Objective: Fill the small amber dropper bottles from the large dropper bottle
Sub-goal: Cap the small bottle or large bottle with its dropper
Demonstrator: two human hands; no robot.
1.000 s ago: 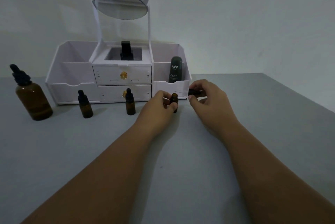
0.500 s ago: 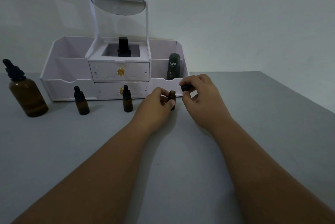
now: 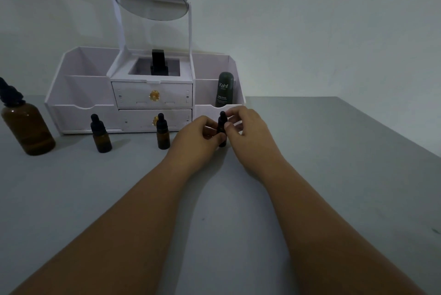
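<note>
Three small amber dropper bottles stand on the grey table in front of the organiser. The left small bottle (image 3: 101,137) and the middle small bottle (image 3: 163,132) carry black dropper caps and stand free. My left hand (image 3: 199,138) grips the body of the third small bottle (image 3: 222,143). My right hand (image 3: 245,132) pinches its black dropper cap (image 3: 223,119), which sits on the bottle's neck. The large amber dropper bottle (image 3: 26,127), capped, stands far left, away from both hands.
A white cosmetic organiser (image 3: 78,101) with two drawers and a tilted round mirror (image 3: 151,0) stands against the wall. It holds a dark green Kahf bottle (image 3: 224,89) and a black item (image 3: 158,63). The table's right edge (image 3: 393,142) runs diagonally.
My right hand brought the black dropper cap from beside the open bottle onto its neck. My left hand stayed on the bottle. The camera view shifted slightly.
</note>
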